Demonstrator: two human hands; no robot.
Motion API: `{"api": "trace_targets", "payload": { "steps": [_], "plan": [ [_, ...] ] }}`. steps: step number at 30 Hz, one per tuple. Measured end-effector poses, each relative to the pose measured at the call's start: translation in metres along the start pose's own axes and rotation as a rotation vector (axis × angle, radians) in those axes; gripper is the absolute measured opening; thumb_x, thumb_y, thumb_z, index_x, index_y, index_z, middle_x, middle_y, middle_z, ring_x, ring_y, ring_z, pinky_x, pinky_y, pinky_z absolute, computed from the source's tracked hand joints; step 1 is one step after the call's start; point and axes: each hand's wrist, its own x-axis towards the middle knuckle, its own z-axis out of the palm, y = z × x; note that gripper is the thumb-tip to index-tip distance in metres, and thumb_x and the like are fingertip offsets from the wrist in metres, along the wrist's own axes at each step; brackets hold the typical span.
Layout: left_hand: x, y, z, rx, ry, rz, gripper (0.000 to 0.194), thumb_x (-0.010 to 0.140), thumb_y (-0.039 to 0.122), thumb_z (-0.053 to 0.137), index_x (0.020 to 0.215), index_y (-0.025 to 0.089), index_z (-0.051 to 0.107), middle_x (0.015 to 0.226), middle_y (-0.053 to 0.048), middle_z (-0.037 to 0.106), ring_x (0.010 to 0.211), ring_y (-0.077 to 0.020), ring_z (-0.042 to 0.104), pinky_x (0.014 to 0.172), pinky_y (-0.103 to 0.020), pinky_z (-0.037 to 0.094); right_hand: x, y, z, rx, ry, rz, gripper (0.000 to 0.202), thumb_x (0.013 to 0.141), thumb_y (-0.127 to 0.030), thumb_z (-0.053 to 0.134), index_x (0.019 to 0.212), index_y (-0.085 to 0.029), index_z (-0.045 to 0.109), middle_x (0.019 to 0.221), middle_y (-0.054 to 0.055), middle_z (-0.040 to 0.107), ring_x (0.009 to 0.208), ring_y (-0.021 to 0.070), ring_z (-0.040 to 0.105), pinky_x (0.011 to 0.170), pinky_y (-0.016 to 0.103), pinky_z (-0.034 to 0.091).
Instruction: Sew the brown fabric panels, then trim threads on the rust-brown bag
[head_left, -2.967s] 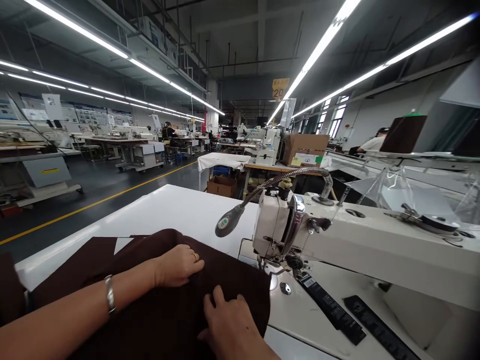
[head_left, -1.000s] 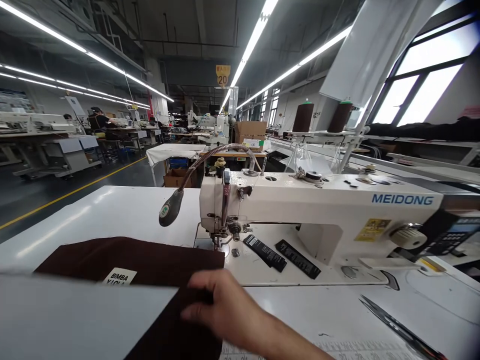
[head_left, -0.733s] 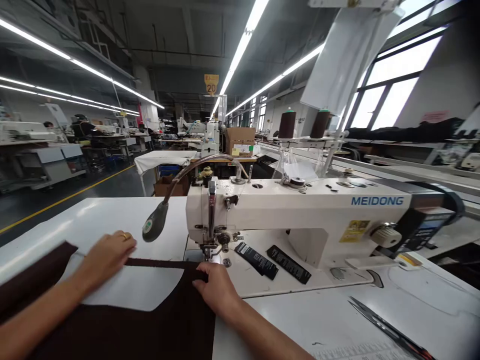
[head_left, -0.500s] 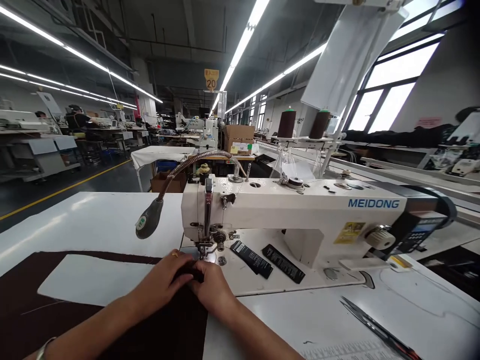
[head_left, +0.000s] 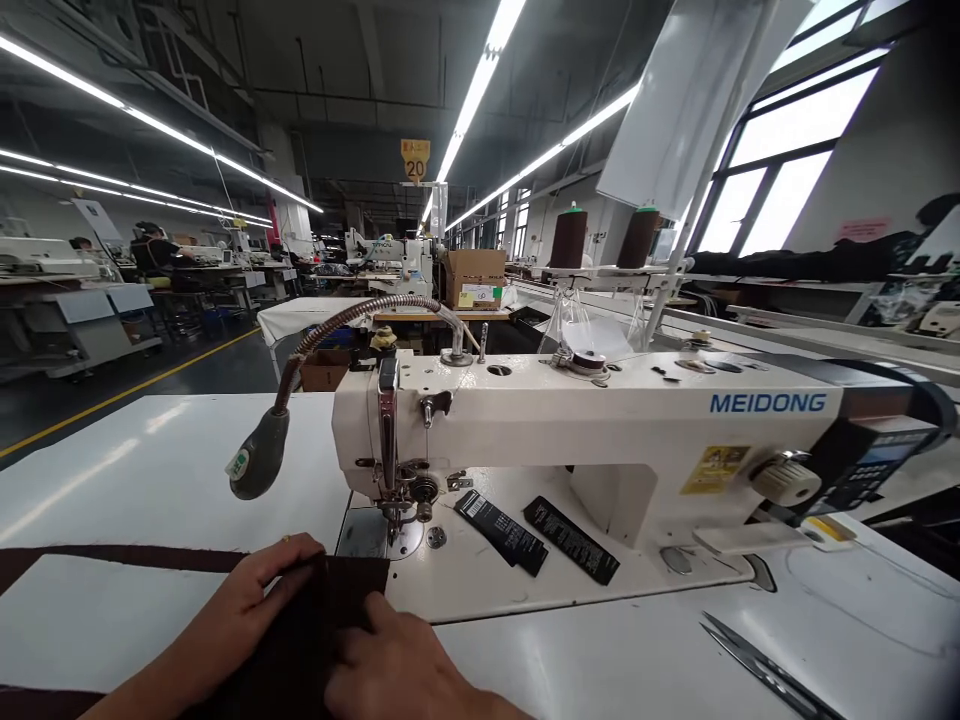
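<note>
While the left hand [head_left: 244,605] pinches a raised fold of dark brown fabric [head_left: 356,582] between thumb and forefinger, the right hand [head_left: 397,660] rests on the same cloth, just beside it, fingers curled. Head view: the left grip is narrow, tips close together on the fold; a ring shows on 1 finger. The right hand is blurred, and whether its grip is closed on cloth cannot be told.

The fabric lies across the near left of the white tabletop [head_left: 247,450], its right corner on the bed of the sewing machine [head_left: 517,425], near the presser foot [head_left: 394,525]. Contact with the foot cannot be confirmed. At left the cloth borders a pale area [head_left: 97,620]; whether this is a separate piece or bare tabletop cannot be told.

Under the machine arm lie black printed labels [head_left: 501,532] in 2 groups, set at a slant. A grey lamp [head_left: 259,455] on a bent flexible neck hangs left of the machine head. Scissors [head_left: 765,670] lie at lower right, blades slightly apart. Behind the machine stand 2 brown thread cones [head_left: 570,238] and a carton [head_left: 476,278].
</note>
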Motion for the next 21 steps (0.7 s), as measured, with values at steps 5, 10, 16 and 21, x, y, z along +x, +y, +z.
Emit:
{"api": "trace_targets", "payload": {
  "steps": [5,10,16,21],
  "plan": [
    [0.025,-0.007,0.019,0.392,-0.131,0.169,0.032,0.088,0.039,0.034,0.072,0.019,0.053,0.065,0.001,0.058,0.06,-0.0127,0.054,0.058,-0.021,0.04,0.016,-0.012,0.033,-0.241,0.097,0.159,0.027,0.082,-0.022,0.048,0.1,-0.006,0.059,0.088,0.015,0.063,0.084,0.0259,0.057,0.067,0.038,0.051],
    [0.035,-0.022,0.026,0.443,-0.123,0.187,0.034,0.083,0.047,0.042,0.069,0.018,0.052,0.06,0.002,0.057,0.055,-0.0128,0.052,0.053,-0.022,0.036,0.009,0.006,0.05,-0.346,0.229,0.035,0.036,0.09,-0.027,0.035,0.111,-0.004,0.054,0.098,0.014,0.062,0.091,0.0264,0.057,0.068,0.04,0.053],
    [0.028,-0.02,0.024,0.441,-0.018,0.252,0.023,0.087,0.034,0.038,0.074,0.019,0.052,0.068,0.001,0.056,0.06,-0.0126,0.053,0.055,-0.022,0.038,0.004,0.019,0.066,-0.456,0.341,-0.059,0.034,0.089,-0.026,0.039,0.112,-0.005,0.053,0.096,0.012,0.064,0.097,0.027,0.053,0.069,0.039,0.052],
    [0.032,-0.009,0.023,0.352,-0.11,0.324,0.02,0.086,0.022,0.037,0.095,0.023,0.055,0.079,-0.001,0.058,0.07,-0.0127,0.055,0.063,-0.022,0.042,-0.003,0.016,0.077,-0.51,0.431,-0.052,0.031,0.088,-0.024,0.041,0.11,-0.008,0.056,0.096,0.011,0.064,0.095,0.0275,0.055,0.069,0.038,0.051]
  ]
}}
